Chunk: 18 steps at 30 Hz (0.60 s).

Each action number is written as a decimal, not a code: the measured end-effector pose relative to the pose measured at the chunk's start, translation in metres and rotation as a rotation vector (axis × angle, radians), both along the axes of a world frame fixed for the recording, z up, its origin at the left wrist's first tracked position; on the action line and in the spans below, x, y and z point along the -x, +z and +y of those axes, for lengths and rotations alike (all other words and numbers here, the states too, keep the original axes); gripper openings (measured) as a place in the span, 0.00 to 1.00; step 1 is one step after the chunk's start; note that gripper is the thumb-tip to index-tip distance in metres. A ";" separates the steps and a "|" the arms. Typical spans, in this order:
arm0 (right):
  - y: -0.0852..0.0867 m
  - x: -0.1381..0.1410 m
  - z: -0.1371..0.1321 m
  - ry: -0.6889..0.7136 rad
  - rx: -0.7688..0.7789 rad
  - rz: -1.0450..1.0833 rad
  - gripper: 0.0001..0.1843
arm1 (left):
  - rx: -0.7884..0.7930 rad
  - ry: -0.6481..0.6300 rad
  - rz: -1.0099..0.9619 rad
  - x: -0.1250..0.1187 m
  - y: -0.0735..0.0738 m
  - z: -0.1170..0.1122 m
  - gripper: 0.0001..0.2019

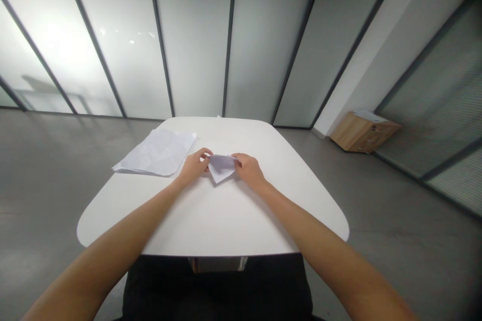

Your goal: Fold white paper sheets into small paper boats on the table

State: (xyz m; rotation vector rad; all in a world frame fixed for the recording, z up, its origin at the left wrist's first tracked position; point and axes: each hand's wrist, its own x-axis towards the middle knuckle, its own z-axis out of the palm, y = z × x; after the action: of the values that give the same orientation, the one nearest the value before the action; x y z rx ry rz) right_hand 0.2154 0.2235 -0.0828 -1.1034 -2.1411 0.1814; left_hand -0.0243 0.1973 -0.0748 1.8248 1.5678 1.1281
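A frosted glass wall (192,35) stands beyond the stack (161,153) of white sheets, which lies on a white surface (226,220); a wooden cabinet (359,133) sits on the grey floor (395,266), far to the right of the stack. Nearer on that same right side of the stack, the left grip (195,164) and the right grip (249,168) are each pinched on an end of one small folded paper (221,166), the fingertips partly hidden. The likeliest trouble, I'd judge, comes from tension: an uneven pull could tear the paper or skew its folds, and a slack pinch could let them spring open. The left wrist passes close to the stack's near right corner, so a careless sweep might nudge the loose sheets. The paper spans the gap from one grip to the other, long edge away from the person, a point towards them; whether it touches the surface, I cannot tell.
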 end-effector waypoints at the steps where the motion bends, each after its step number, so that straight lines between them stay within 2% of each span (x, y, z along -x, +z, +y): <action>1: 0.000 0.000 0.000 -0.004 0.008 0.000 0.18 | 0.011 0.002 -0.018 0.000 0.000 0.000 0.12; 5: -0.001 0.000 0.002 0.010 0.068 0.082 0.19 | 0.039 -0.014 -0.096 0.003 -0.005 0.004 0.11; 8: -0.003 -0.001 0.006 0.026 0.084 0.151 0.22 | 0.090 -0.044 -0.230 0.006 -0.010 0.009 0.11; 12: -0.007 -0.005 0.010 0.026 0.107 0.132 0.26 | 0.205 -0.090 -0.376 0.010 -0.015 0.014 0.13; 15: -0.010 -0.009 0.012 0.056 0.132 0.099 0.28 | 0.243 -0.047 -0.281 0.014 -0.016 0.016 0.14; 18: -0.013 -0.011 0.013 0.094 0.163 0.067 0.28 | 0.167 -0.019 -0.020 0.016 -0.013 0.014 0.15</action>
State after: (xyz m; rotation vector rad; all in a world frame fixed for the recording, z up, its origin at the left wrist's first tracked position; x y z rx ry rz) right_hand 0.2263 0.2368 -0.0958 -1.0717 -2.1492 0.4369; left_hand -0.0404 0.2112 -0.0881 1.7102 1.5791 0.9735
